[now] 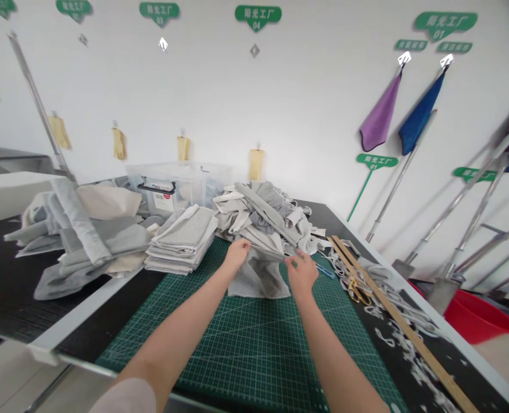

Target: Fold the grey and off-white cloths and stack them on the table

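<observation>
Both my arms reach forward over the green cutting mat (246, 338); left hand (236, 254) and right hand (301, 274) pinch the grey cloth's (258, 278) top corners.

Both forearms bare, extended forward (converging slightly); left hand (236, 254) fingers pinched closed, right hand (301, 274) likewise pinched, knuckles up.

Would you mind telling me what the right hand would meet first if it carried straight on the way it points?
Probably the loose heap of grey cloth just beyond the right hand; depth is hard to judge.
</observation>
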### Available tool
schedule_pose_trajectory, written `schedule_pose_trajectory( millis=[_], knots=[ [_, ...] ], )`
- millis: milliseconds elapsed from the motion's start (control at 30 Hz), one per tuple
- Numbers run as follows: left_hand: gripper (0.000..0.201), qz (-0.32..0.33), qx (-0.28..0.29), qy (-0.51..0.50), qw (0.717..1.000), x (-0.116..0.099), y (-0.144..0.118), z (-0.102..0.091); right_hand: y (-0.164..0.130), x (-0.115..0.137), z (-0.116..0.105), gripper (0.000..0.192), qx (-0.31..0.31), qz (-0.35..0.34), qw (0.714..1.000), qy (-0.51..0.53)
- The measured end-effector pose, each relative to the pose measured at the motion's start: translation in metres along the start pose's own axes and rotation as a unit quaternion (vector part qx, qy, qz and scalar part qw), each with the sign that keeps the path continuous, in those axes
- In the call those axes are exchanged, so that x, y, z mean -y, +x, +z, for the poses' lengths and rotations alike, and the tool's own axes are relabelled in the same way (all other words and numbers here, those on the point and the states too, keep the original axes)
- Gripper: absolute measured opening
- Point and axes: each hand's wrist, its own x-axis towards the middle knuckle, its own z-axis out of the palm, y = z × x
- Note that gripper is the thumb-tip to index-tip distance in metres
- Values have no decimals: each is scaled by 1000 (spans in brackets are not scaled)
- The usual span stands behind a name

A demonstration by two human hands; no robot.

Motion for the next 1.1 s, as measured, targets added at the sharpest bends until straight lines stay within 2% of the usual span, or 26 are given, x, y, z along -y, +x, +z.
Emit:
schedule_pose_trajectory(
  millis=[67,133,200,267,333,400,500,700,867,1033,1100],
  knots=[
    [14,30,-1,-37,999,-29,11,-18,22,6,-27,19,-71,-35,995,57],
    [16,73,18,-61,995,-61,11,-41,39,11,-58,21,-144,-80,979,121],
    [20,152,82,-64,983,-91,3,-67,51,17,-92,20,-203,-112,960,154],
    [24,238,172,-12,956,-117,-7,-90,56,24,-124,18,-245,-136,948,153],
    [21,290,205,101,929,-133,-13,-106,57,33,-151,16,-270,-163,940,134],
    [14,311,160,223,910,-141,-13,-113,54,43,-173,15,-289,-180,934,109],
    [16,298,41,341,891,-141,-8,-114,51,52,-194,14,-323,-188,923,87],
    [20,200,-132,414,878,-128,-6,-123,58,36,-210,14,-356,-183,909,114],
    [21,174,-192,410,874,-115,-6,-135,62,16,-210,14,-371,-147,908,126],
    [32,181,-228,351,890,-105,-7,-149,61,1,-206,13,-373,-112,910,140],
    [34,195,-233,297,905,-103,-5,-157,63,-8,-204,14,-377,-100,909,147]
  ],
)
